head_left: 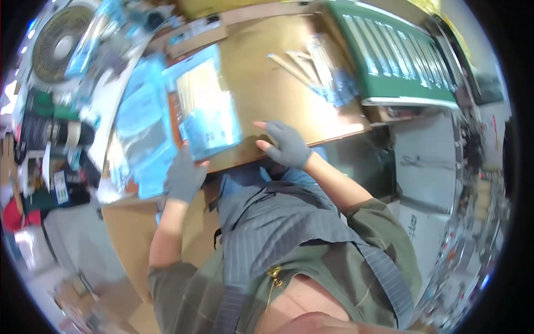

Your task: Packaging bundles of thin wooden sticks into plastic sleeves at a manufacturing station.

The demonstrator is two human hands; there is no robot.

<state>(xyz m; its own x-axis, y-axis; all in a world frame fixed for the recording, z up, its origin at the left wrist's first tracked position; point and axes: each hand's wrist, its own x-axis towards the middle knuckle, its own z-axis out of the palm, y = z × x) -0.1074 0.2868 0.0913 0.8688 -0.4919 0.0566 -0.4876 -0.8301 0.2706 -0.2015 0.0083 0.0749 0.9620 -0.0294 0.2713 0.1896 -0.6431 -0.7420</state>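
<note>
A flat blue-and-clear bag [214, 131] of pale slender sticks lies at the left of the brown work board [256, 61]. My left hand [186, 175], in a grey fingerless glove, is at the bag's near left corner, with thumb and forefinger apart. Whether it touches the bag I cannot tell. My right hand [286, 146], gloved alike, hovers over the board's near edge, right of the bag. Its fingers are spread and hold nothing. Farther right on the board lie several loose sticks [297, 71] beside clear-and-blue wrapped ones [328, 72].
Several blue bags [142, 111] are piled left of the board. At the far right, a green surface [356, 33] carries a row of slim clear-wrapped packs [400, 47]. A round fan [62, 47] stands at the far left. Grey boxes [425, 161] stand to the right.
</note>
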